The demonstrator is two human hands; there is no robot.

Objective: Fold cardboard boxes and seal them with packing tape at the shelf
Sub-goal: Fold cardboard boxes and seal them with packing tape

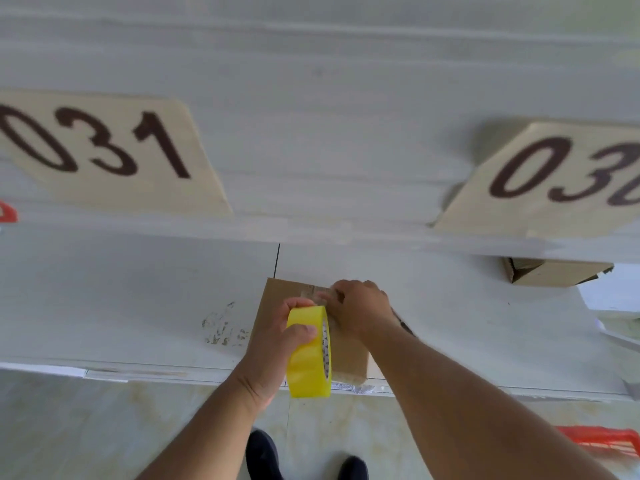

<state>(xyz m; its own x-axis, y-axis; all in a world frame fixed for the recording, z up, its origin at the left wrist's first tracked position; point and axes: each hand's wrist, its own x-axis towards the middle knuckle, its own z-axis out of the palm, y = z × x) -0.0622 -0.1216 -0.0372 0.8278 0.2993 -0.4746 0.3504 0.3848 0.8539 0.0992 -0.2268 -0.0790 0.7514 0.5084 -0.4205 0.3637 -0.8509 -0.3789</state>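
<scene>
A small brown cardboard box (348, 355) lies on the white shelf (138, 306), reaching to its front edge. My left hand (277, 344) grips a yellow roll of packing tape (309, 355) held upright over the box. My right hand (363, 306) rests on the far end of the box, its fingers pressing a clear strip of tape (320, 293) down on the top. Both forearms cover part of the box.
Another cardboard box (550, 271) sits at the back right under the upper shelf. Cards marked 031 (104, 150) and 03 (554, 174) hang on the upper shelf. White papers (609, 299) lie at right. A red basket (602, 441) stands on the floor by my shoes (263, 455).
</scene>
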